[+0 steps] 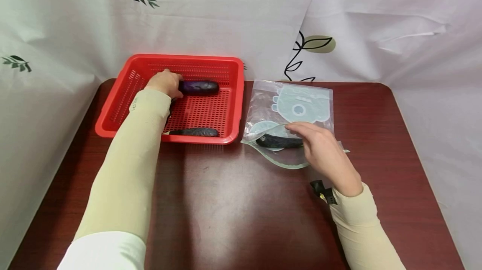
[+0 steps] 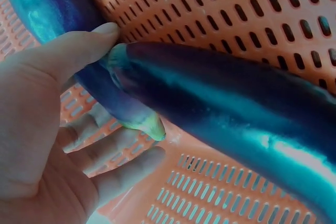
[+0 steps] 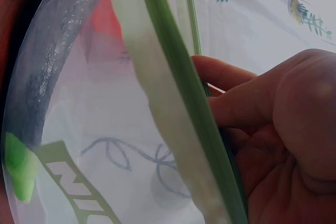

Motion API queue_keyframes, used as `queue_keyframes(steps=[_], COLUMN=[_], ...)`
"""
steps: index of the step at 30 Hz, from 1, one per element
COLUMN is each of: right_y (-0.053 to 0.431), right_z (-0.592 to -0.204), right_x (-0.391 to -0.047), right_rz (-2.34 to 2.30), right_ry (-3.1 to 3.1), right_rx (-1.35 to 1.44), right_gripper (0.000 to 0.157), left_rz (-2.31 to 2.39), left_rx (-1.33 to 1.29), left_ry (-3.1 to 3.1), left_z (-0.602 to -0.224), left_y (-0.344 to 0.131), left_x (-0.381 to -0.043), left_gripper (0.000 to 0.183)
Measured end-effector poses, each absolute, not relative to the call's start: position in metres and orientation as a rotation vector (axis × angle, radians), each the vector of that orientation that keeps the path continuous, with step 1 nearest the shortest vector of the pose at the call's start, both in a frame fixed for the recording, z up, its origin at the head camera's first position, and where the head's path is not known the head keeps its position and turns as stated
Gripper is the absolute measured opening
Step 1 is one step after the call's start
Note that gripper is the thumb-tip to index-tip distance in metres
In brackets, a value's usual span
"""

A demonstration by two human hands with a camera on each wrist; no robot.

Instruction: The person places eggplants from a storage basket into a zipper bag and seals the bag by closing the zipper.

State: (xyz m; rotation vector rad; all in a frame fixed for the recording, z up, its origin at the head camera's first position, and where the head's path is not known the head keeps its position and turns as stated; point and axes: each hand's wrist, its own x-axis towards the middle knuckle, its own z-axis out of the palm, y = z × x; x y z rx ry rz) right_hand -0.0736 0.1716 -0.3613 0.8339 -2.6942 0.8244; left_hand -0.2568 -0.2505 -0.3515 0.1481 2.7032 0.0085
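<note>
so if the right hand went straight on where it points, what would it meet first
The clear plastic zip bag the right hand touches; past that, probably the red perforated plastic basket, though depth is unclear.

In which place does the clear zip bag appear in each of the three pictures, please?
Head: the clear zip bag lies right of centre, beside the red basket.
Left wrist: not in it.
Right wrist: the bag spans left and middle.
Shared landmark (head, right wrist): the right hand at its green edge.

1 dark eggplant [image 1: 279, 141] lies in gaping bag [image 1: 303, 102] — others [image 1: 201, 87] in basket [image 1: 241, 90].
</note>
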Motion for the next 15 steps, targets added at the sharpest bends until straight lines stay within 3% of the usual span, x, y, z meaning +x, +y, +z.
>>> queue_keyframes(steps=[15], right_y=[0.1729], right_z=[-0.3623], right_x=[-0.0701], right_rz=[0.837], right_ry=[-2.699], right_rx=[0.825], right_gripper=[0.043], left_rz=[0.006], left_rx=[0.24], left_ry=[2.743], left_z=[-0.3544], left_y=[-0.2512], left_x=[-0.2608], left_gripper=[0.031])
